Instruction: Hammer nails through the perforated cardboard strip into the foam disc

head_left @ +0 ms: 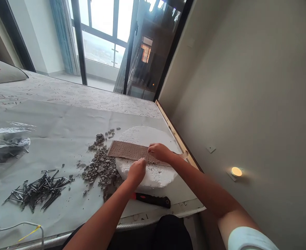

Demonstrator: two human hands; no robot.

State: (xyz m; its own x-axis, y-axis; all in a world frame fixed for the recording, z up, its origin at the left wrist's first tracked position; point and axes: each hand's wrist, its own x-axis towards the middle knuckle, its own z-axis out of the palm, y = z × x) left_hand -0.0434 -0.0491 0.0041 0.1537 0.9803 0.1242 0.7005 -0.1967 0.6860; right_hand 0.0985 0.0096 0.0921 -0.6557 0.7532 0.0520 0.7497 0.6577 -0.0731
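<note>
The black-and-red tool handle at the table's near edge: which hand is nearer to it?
Left. The left hand rests on the foam disc just above the handle; the right hand sits farther back on the perforated strip.

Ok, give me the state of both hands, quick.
Left hand: closed, fingers curled at the near edge of the brown board.
Right hand: pressing down on the board; holding anything cannot be told.

Rough white foam disc [147, 173] — matt perforated brown board [128, 151], metal nails [38, 191].
</note>
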